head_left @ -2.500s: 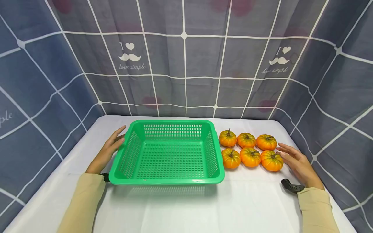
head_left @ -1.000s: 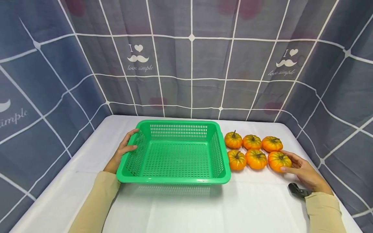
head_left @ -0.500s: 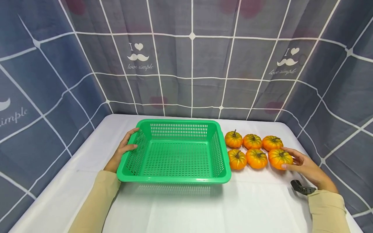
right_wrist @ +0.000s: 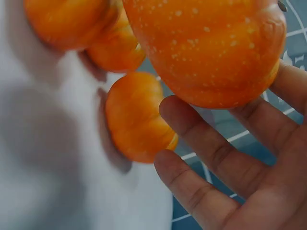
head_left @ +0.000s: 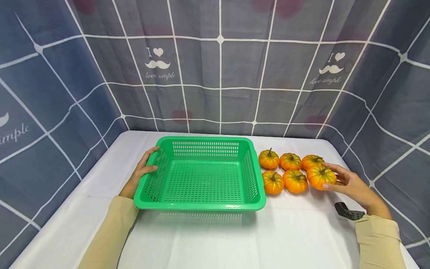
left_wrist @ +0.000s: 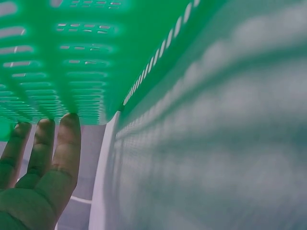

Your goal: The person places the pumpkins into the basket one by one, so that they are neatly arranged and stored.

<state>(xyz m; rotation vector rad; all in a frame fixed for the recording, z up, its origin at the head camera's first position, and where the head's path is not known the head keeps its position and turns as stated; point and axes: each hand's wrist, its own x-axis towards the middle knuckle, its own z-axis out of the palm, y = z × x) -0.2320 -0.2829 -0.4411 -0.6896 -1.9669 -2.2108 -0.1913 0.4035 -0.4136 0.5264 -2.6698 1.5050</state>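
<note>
My right hand [head_left: 354, 187] holds a small orange pumpkin [head_left: 319, 179] by its right side, thumb in front and fingers behind. In the right wrist view this pumpkin [right_wrist: 211, 52] is off the white cloth, with fingertips against its speckled side. My left hand [head_left: 137, 176] grips the left rim of a green plastic basket [head_left: 199, 206], its thumb over the edge. The left wrist view shows three fingers [left_wrist: 67, 148] against the basket's slotted outer wall. Nothing lies in the basket. More pumpkins [head_left: 295, 182] sit in two rows to its right.
A white cloth [head_left: 201, 243] covers the table. Grey-blue checked curtains [head_left: 235, 74] stand behind it and along both sides. The nearest pumpkin [head_left: 273, 182] sits right at the basket's right wall. One back-row pumpkin [head_left: 311, 161] is partly hidden behind the held one.
My left hand has come onto the basket's rim and stayed there. My right hand has closed round the front right pumpkin and raised it a little from the cloth.
</note>
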